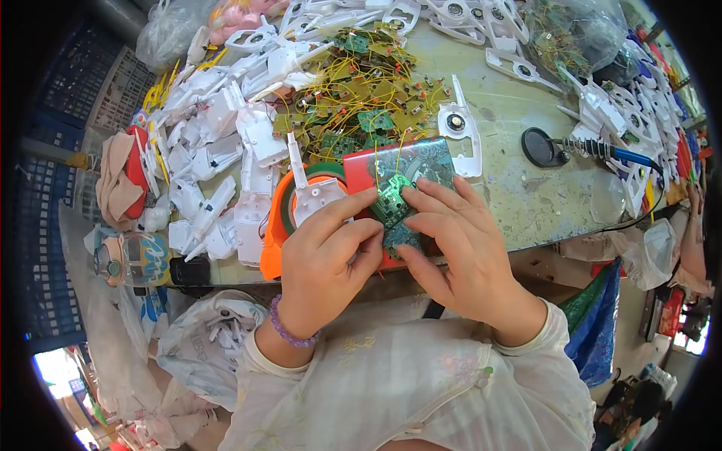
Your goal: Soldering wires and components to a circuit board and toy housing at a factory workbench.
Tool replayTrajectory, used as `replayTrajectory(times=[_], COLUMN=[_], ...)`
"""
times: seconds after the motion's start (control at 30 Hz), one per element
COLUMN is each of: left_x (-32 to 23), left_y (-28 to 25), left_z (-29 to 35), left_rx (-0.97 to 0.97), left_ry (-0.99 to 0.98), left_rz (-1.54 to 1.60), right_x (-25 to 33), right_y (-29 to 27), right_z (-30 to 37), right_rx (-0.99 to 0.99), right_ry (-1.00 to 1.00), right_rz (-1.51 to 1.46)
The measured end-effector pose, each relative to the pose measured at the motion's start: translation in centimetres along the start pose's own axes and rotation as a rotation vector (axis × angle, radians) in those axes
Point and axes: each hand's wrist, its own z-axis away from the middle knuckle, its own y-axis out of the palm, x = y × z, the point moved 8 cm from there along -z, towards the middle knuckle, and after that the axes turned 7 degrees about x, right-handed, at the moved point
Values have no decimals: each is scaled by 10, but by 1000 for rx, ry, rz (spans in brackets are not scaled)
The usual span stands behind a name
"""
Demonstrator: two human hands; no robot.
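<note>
A small green circuit board (392, 197) with a yellow wire lies tilted between my hands. My left hand (327, 252) has its index fingertip at the board's left edge, with the other fingers curled in. From the other side, my right hand (470, 248) touches the board with bent fingertips; its thumb rests lower down, apart from them. Beneath is a flat red and dark patterned piece (361, 169), partly covered by my hands. Beside my left hand, a white plastic housing (320, 197) with a stem lies on an orange ring-shaped holder (272, 244) and a roll of green tape (333, 170).
A tangled heap of wired circuit boards (361, 98) spreads across the table (519, 203) behind my hands. White plastic shells (218, 158) pile up at left. A soldering iron (609, 152) lies by a round black lid (541, 146) at right. A bottle (135, 258) stands near the left edge.
</note>
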Motion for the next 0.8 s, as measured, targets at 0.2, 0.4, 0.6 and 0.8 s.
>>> replayTrajectory(times=[0.2, 0.4, 0.6, 0.8], left_x=[-3, -7, -10, -10], left_y=[1, 1, -2, -2], left_z=[-1, -4, -1, 2], left_rx=[-3, 1, -23, -10], left_ry=[-20, -14, -19, -62], left_rz=[-17, -74, -70, -98], right_x=[-3, -23, -170, -252], right_y=[-1, -39, -133, -178], right_z=[4, 21, 147, 123], right_rx=[-3, -319, -1458, -822], right_ry=[-22, -37, 481, 859], right_rz=[-13, -128, -434, -616])
